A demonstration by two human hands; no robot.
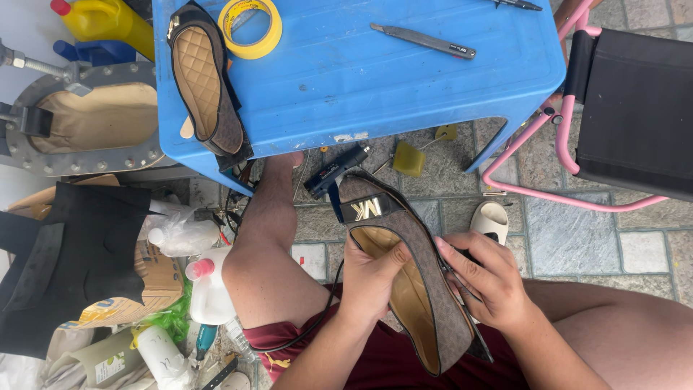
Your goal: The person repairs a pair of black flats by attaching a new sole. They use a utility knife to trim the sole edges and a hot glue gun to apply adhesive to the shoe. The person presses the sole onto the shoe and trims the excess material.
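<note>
Over my lap I hold a brown patterned flat shoe [426, 289] with a tan lining, a black toe cap and a metal buckle, toe pointing away. My left hand [368, 278] grips its left edge with the thumb inside the opening. My right hand [482, 278] clasps its right side, fingers curled against the upper. A black hot glue gun [336, 172] lies on the ground just beyond the toe. The matching shoe [206, 79] rests insole up on the left of the blue plastic table [375, 79].
A yellow tape roll [250, 27] and a grey knife [424, 40] lie on the table. A pink-framed black chair [628, 108] stands at right. At left are a metal press [79, 119], black rubber sheets [72, 260], white bottles [206, 285] and a yellow jug [105, 18].
</note>
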